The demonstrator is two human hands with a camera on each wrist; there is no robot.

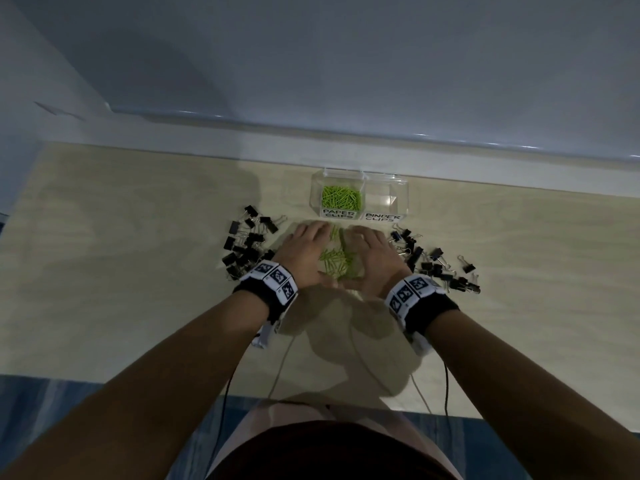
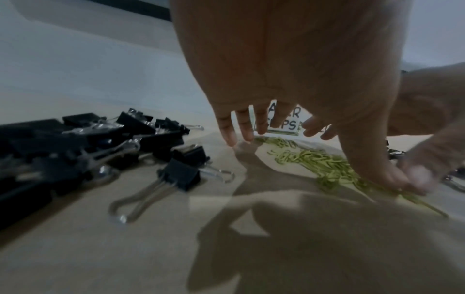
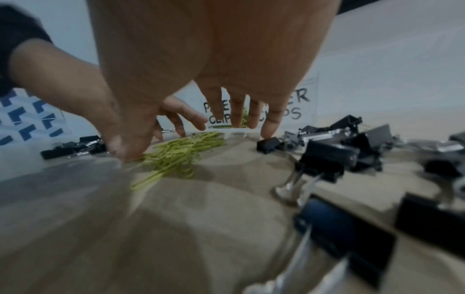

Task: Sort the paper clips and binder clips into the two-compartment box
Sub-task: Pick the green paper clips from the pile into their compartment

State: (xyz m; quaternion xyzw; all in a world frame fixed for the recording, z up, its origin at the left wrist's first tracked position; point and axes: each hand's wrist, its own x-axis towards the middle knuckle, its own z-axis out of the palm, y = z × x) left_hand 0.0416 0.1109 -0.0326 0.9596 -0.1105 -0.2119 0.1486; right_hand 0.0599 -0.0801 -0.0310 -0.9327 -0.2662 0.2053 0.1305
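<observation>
Green paper clips [image 1: 335, 261] sit in a loose heap on the wooden table [image 1: 138, 271], just in front of the two-compartment box [image 1: 360, 197], and the person has both hands cupped around them. Left hand [image 1: 304, 252] is on the left side of the heap, right hand [image 1: 369, 258] on the right, fingers straight-ish and spread with tips down on the table, thumbs meeting at the near edge of the heap, so neither hand is actually gripping anything. The box's left compartment, labelled PAPER CLIPS, already has a good pile of green clips in it; the BINDER CLIPS side looks empty from the head view. Black binder clips [image 1: 247, 244] are scattered left of the box and another bunch [image 1: 436, 265] off to its right. Handling-wise, these clips are probably super light, thin and slippery on a smooth top, so pinching them flat would be a pain. Better bet seems to be raking them into a tight bunch and scooping from underneath the edges with both palms, since strays will likely slide out between the fingers.
</observation>
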